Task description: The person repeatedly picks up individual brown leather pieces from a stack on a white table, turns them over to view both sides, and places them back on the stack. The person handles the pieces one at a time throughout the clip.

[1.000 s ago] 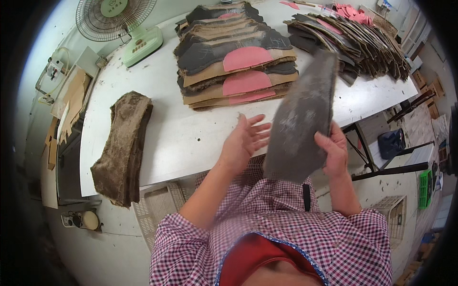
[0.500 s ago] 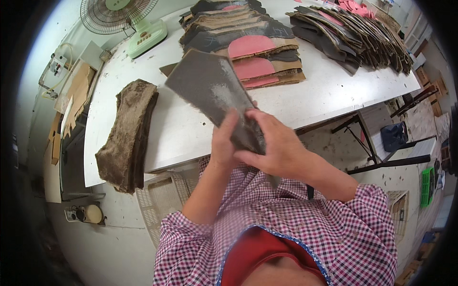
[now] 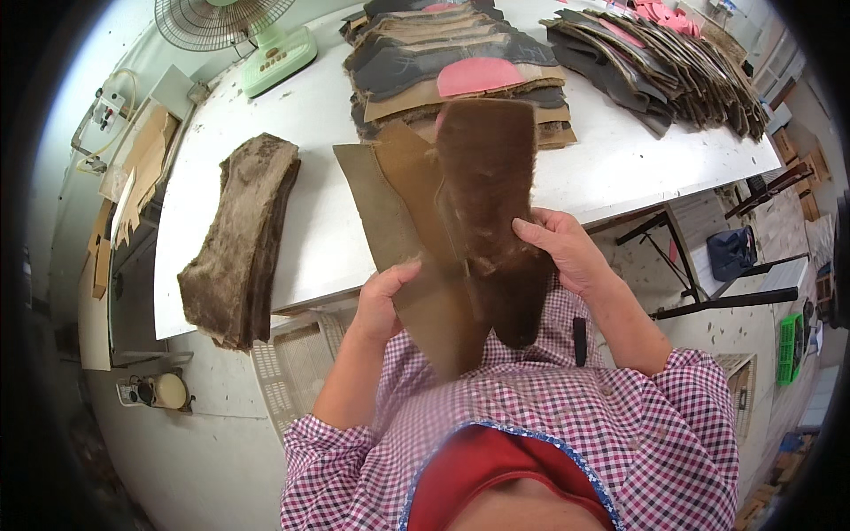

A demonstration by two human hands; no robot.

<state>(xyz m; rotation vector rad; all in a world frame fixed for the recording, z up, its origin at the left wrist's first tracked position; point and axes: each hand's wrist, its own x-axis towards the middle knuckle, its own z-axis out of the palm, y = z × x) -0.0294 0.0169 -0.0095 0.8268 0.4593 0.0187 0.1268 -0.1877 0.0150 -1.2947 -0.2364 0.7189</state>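
In front of my body my two hands hold cut, boot-shaft-shaped pieces of fur-lined material, spread apart. My left hand (image 3: pixel 382 296) grips the left edge of a smooth olive-tan piece (image 3: pixel 390 234), thumb on top. My right hand (image 3: pixel 571 248) is closed on the right edge of a dark brown fur piece (image 3: pixel 490 159); its thumb lies on the pile and its other fingers are partly hidden behind. Between these two shows a tan-brown face (image 3: pixel 409 173), overlapped by the fur piece. At the left of the table lies a stack of brown fur pieces (image 3: pixel 239 230).
Stacked dark and tan cut pieces with pink patches (image 3: pixel 478 78) lie beyond my hands on the white table (image 3: pixel 328 212). A fanned pile (image 3: pixel 655 66) is at the far right. A green fan (image 3: pixel 279 62) stands far left; a plastic basket (image 3: pixel 297 363) sits below the table edge.
The grey-faced bundle held between both hands has been turned and parted, now showing tan and brown fur faces. My hands have moved apart, left hand leftward, right hand rightward.
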